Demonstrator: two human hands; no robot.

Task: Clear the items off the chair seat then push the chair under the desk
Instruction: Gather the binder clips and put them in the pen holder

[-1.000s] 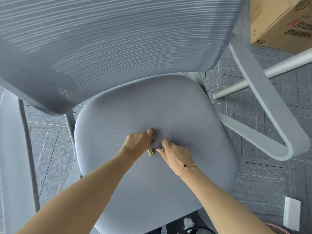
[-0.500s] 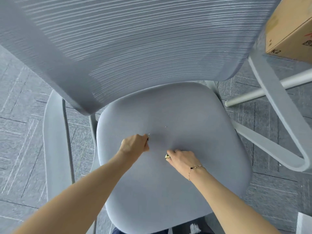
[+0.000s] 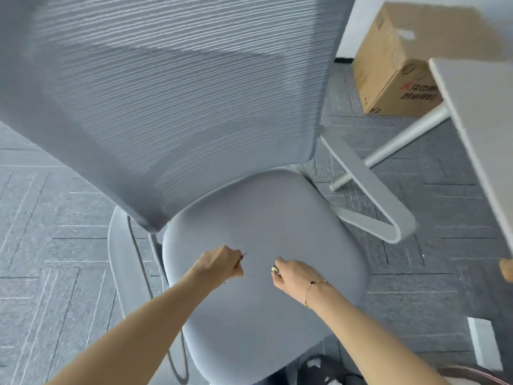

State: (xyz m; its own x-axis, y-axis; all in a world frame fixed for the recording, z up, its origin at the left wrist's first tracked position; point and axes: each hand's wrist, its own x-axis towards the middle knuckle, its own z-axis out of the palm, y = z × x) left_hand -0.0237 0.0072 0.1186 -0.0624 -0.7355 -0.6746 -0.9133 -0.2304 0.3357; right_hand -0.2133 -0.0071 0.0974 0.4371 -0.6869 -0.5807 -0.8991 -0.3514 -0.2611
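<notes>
A grey office chair stands before me, its padded seat (image 3: 266,218) below a tall mesh backrest (image 3: 172,101). My left hand (image 3: 220,263) is closed in a fist over the seat's front middle, with a small dark item poking out between its fingers. My right hand (image 3: 294,275), a thin bracelet on its wrist, is closed around a small gold binder clip (image 3: 275,269), of which only a corner shows. The two hands are a short way apart, just above the seat. A tiny pale speck (image 3: 252,230) lies on the fabric beyond them.
The white desk top (image 3: 480,140) juts in at the right, with its slanted white leg (image 3: 394,147) behind the chair's right armrest (image 3: 374,190). A cardboard box (image 3: 399,68) stands on the grey carpet (image 3: 55,245) beyond. The left armrest (image 3: 119,262) sits at the seat's left.
My hands have drawn apart, each closed on a small item from the seat. The view has swung, so the chair sits further right and the desk top has come into sight.
</notes>
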